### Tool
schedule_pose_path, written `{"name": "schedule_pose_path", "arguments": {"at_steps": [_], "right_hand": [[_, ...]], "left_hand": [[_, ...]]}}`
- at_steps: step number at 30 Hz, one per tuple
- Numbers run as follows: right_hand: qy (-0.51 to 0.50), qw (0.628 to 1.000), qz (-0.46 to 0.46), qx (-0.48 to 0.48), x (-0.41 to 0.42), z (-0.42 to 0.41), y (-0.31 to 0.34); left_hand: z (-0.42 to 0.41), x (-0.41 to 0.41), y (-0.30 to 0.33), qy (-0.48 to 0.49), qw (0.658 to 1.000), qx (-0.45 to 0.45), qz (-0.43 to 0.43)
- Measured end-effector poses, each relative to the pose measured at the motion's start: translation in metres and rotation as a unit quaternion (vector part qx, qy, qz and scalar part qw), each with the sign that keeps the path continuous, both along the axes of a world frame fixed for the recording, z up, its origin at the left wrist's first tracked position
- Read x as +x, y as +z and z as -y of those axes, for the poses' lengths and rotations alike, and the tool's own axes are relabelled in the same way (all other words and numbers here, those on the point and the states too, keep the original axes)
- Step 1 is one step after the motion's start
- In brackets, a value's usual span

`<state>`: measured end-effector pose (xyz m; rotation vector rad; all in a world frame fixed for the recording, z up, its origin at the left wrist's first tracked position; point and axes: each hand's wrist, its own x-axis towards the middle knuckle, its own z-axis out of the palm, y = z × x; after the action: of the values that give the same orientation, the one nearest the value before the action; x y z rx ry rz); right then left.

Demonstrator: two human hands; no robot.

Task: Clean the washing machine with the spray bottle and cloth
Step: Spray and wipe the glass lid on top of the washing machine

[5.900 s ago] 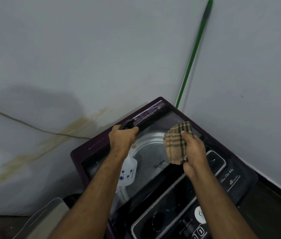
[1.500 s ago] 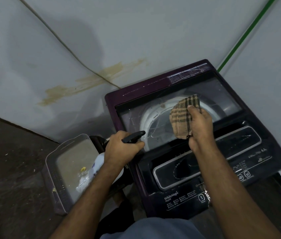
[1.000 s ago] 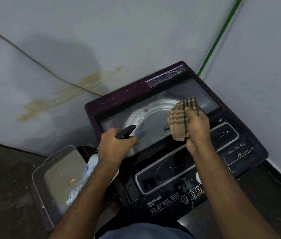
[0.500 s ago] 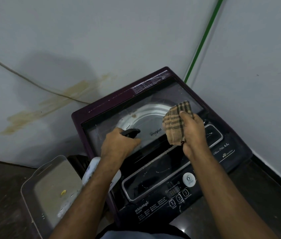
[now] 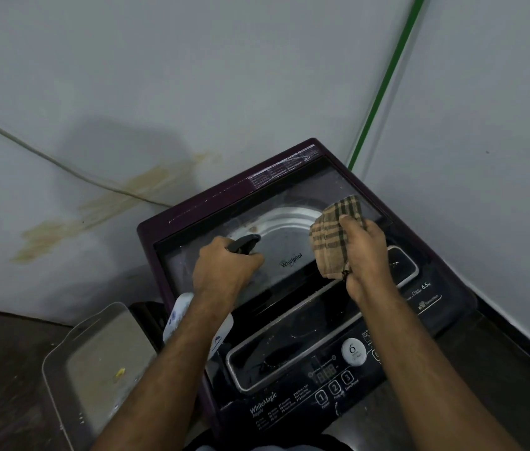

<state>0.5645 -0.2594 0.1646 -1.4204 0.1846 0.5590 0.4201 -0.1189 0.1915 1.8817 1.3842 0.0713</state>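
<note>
Since half a second ago both hands have slid a little further over the lid, the left hand (image 5: 224, 268) now over the drum's near left edge and the right hand (image 5: 366, 255) nearer the lid's right side.

That left hand grips the spray bottle (image 5: 198, 323), fingers curled tight round its neck, with the black nozzle (image 5: 245, 243) poking out past the knuckles and aimed across the glass. The bottle's white body with blue markings hangs below the wrist, partly hidden by the forearm, just off the machine's left front corner. The right hand holds the cloth (image 5: 335, 236), a tan and dark checked rag, bunched between thumb and curled fingers and held over the right part of the glass; whether it touches the glass cannot be told.

Both are above the washing machine (image 5: 289, 187), a dark purple top-loader standing in the corner of the room. Through its see-through lid the steel drum shows, and a brand name is printed on the glass. Nearer the person is the control panel (image 5: 332, 375) with numbered buttons and a round white sticker.

A grey plastic tub (image 5: 61, 379) sits on the floor to the left of the machine. A green pole (image 5: 384, 83) leans in the wall corner behind, and a pale cable (image 5: 45, 159) runs along the stained left wall.
</note>
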Motion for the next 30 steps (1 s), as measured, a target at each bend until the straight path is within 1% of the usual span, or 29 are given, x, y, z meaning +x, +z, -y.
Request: {"name": "schedule_pose_path", "arguments": {"at_steps": [5, 9, 12, 15, 18, 21, 23, 27, 30], "right_hand": [[0.024, 1.0, 0.003, -0.013, -0.004, -0.011, -0.002], [0.034, 0.999, -0.003, -0.028, -0.009, -0.025, -0.012], [0.037, 0.999, -0.018, -0.029, -0.018, -0.038, -0.015], [0.049, 0.998, -0.013, -0.03, -0.027, -0.052, -0.017], [0.057, 0.998, -0.015, -0.024, -0.035, -0.066, -0.017], [0.068, 0.997, -0.009, -0.032, -0.045, -0.08, -0.017], [0.09, 0.995, -0.001, -0.046, -0.053, -0.093, -0.015], [0.14, 0.989, 0.019, -0.048, -0.07, -0.121, -0.014], [0.155, 0.987, 0.02, -0.033, -0.082, -0.139, -0.015]], "left_hand": [[-0.011, -0.002, 0.004, 0.042, 0.998, -0.014, 0.038], [-0.016, -0.008, -0.004, 0.038, 0.999, 0.021, 0.032], [-0.023, -0.02, -0.007, 0.045, 0.998, -0.001, 0.048], [-0.035, -0.039, -0.014, 0.059, 0.996, -0.025, 0.061], [-0.048, -0.072, -0.022, 0.093, 0.995, -0.022, 0.041], [-0.059, -0.106, -0.031, 0.097, 0.995, -0.02, 0.011], [-0.062, -0.126, -0.035, 0.097, 0.995, -0.032, 0.011], [-0.065, -0.15, -0.045, 0.134, 0.986, -0.055, 0.079], [-0.065, -0.154, -0.051, 0.123, 0.986, -0.063, 0.093]]}}
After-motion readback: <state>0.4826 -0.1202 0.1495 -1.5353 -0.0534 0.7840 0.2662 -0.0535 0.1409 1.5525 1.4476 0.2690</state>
